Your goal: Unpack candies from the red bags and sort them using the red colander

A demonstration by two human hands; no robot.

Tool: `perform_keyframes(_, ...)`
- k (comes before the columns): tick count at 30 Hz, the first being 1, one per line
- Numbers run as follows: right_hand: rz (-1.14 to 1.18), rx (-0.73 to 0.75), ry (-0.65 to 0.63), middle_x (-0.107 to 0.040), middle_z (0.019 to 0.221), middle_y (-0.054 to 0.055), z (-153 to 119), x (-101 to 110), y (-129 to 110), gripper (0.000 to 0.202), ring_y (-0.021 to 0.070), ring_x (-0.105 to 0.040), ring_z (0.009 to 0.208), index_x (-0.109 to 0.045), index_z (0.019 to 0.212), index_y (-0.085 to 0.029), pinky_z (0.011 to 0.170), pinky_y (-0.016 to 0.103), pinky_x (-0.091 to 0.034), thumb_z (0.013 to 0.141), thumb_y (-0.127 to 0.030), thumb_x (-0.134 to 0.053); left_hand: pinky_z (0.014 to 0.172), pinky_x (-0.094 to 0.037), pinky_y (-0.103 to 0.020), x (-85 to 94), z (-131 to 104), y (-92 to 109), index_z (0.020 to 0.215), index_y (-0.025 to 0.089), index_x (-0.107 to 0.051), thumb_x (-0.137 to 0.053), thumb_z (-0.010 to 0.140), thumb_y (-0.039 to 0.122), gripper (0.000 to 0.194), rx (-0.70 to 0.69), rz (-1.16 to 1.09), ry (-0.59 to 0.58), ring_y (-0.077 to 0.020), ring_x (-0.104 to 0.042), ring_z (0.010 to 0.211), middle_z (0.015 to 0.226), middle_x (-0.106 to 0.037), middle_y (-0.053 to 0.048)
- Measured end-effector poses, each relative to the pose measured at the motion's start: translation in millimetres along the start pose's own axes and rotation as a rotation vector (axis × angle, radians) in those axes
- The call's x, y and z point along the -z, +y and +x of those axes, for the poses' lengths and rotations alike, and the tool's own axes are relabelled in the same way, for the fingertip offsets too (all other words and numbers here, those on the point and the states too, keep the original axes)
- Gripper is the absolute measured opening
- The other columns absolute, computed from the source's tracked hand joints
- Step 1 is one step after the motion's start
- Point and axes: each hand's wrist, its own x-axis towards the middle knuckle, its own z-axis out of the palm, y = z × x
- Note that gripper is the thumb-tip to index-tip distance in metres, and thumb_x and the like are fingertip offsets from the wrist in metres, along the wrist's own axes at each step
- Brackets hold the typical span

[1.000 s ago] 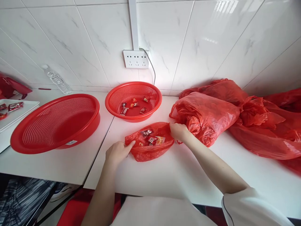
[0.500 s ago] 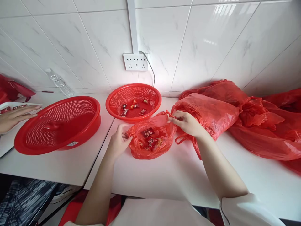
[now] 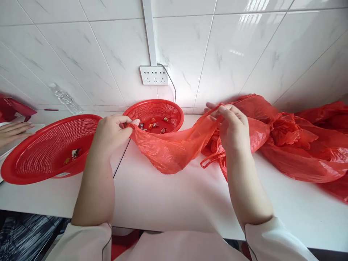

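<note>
A thin red plastic bag [image 3: 171, 152] is stretched between my two hands and sags in the middle, just in front of the small red basket [image 3: 133, 108]. My left hand [image 3: 114, 132] pinches one top corner of it. The other top corner is gripped by my right hand [image 3: 231, 125], held near the bulging red bags on the right. The sagging front side hides what is in the bag. Behind it, several small wrapped candies [image 3: 153, 125] lie in the small basket, whose front rim is partly covered.
A large red basket [image 3: 49, 134] stands at left with a few wrapped pieces [image 3: 75, 153] inside. Another person's hand [image 3: 16, 132] is beyond it. Full red bags [image 3: 296, 156] lie along the right side. A clear bottle [image 3: 66, 99] leans against the tiled wall below a socket strip [image 3: 154, 75].
Both hands have risen and spread apart, pulling the bag's mouth wide, so its candies no longer show. Wrapped pieces now show in the large basket, and the other person's hand has shifted left.
</note>
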Motion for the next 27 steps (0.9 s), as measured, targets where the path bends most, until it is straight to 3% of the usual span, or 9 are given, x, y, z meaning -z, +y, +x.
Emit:
perform_keyframes(5,0.269,0.023,0.156,-0.045,0.067,0.000,0.6,-8.1,-0.4,0.015,0.0161,-0.055,0.065,-0.036,0.075,-0.025,0.076,0.035,-0.049,0.087,-0.029,-0.043,0.087,-0.045,-0.036,-5.8,12.0,3.7,0.083,0.020,-0.074,-0.063,0.075,0.043,0.026,0.079,-0.334,-0.128,-0.0236,-0.062,0.095,0.092,-0.071,-0.005)
perform_keyframes(7,0.253,0.000,0.006,-0.038,0.064,-0.003,-7.3,-19.3,0.4,0.016,0.0133,-0.044,0.055,-0.040,0.075,-0.025,0.069,0.032,-0.048,0.087,-0.032,-0.048,0.082,-0.048,-0.036,-21.6,13.3,10.0,0.085,0.017,-0.073,-0.064,0.075,0.040,0.027,0.101,-0.526,-0.174,-0.0255,-0.062,0.096,0.095,-0.071,-0.008)
perform_keyframes(10,0.040,0.032,-0.339,-0.048,0.073,-0.001,-23.8,-43.7,-0.6,0.020,0.0125,-0.046,0.064,-0.052,0.082,-0.023,0.064,0.027,-0.044,0.081,-0.041,-0.062,0.072,-0.049,-0.034,-44.9,11.2,27.9,0.077,0.016,-0.069,-0.065,0.073,0.039,0.024,0.083,-0.629,-0.264,-0.0236,-0.064,0.084,0.084,-0.069,-0.007)
perform_keyframes(13,-0.163,0.081,-0.482,-0.054,0.077,-0.001,-32.4,-63.9,-2.0,0.027,0.0114,-0.047,0.065,-0.057,0.090,-0.020,0.061,0.025,-0.040,0.076,-0.040,-0.068,0.069,-0.047,-0.031,-55.0,7.9,43.9,0.069,0.017,-0.062,-0.064,0.073,0.032,0.016,-0.021,-0.645,-0.376,-0.0190,-0.061,0.077,0.076,-0.066,-0.003)
perform_keyframes(16,-0.191,0.086,-0.470,-0.054,0.071,-0.002,-27.4,-71.9,-0.4,0.017,0.0099,-0.048,0.059,-0.058,0.086,-0.019,0.058,0.024,-0.040,0.083,-0.035,-0.059,0.073,-0.047,-0.030,-54.1,7.2,45.0,0.076,0.018,-0.059,-0.062,0.073,0.026,0.009,-0.115,-0.742,-0.526,-0.0169,-0.060,0.079,0.081,-0.064,-0.002)
perform_keyframes(19,-0.030,0.044,-0.422,-0.057,0.074,-0.001,-18.6,-73.6,2.4,0.017,0.0102,-0.054,0.057,-0.054,0.085,-0.019,0.060,0.026,-0.046,0.085,-0.036,-0.056,0.082,-0.047,-0.033,-57.4,6.9,32.7,0.099,0.021,-0.059,-0.065,0.070,0.026,0.030,-0.185,-0.854,-0.615,-0.0200,-0.060,0.093,0.096,-0.065,-0.004)
perform_keyframes(22,0.130,0.037,-0.410,-0.060,0.081,0.000,-14.0,-73.2,5.0,0.020,0.0118,-0.060,0.063,-0.052,0.086,-0.020,0.069,0.029,-0.051,0.085,-0.039,-0.057,0.088,-0.045,-0.036,-71.2,4.4,18.3,0.099,0.021,-0.063,-0.070,0.069,0.033,0.033,-0.172,-0.661,-0.652,-0.0244,-0.060,0.100,0.097,-0.066,-0.005)
perform_keyframes(24,0.169,0.046,-0.375,-0.060,0.089,0.002,-11.4,-69.8,8.8,0.022,0.0113,-0.059,0.064,-0.051,0.091,-0.021,0.067,0.028,-0.052,0.084,-0.041,-0.059,0.087,-0.045,-0.037,-81.2,2.4,11.2,0.085,0.019,-0.066,-0.062,0.077,0.044,0.026,-0.094,-0.586,-0.603,-0.0258,-0.061,0.095,0.088,-0.068,-0.007)
perform_keyframes(27,0.147,0.016,-0.176,-0.059,0.104,0.005,-4.7,-58.8,20.5,0.033,0.0091,-0.054,0.058,-0.044,0.111,-0.026,0.051,0.024,-0.046,0.086,-0.043,-0.056,0.082,-0.047,-0.038,-88.6,1.5,4.5,0.077,0.018,-0.066,-0.049,0.085,0.052,0.039,-0.012,-0.848,-0.437,-0.0252,-0.063,0.090,0.083,-0.068,-0.008)
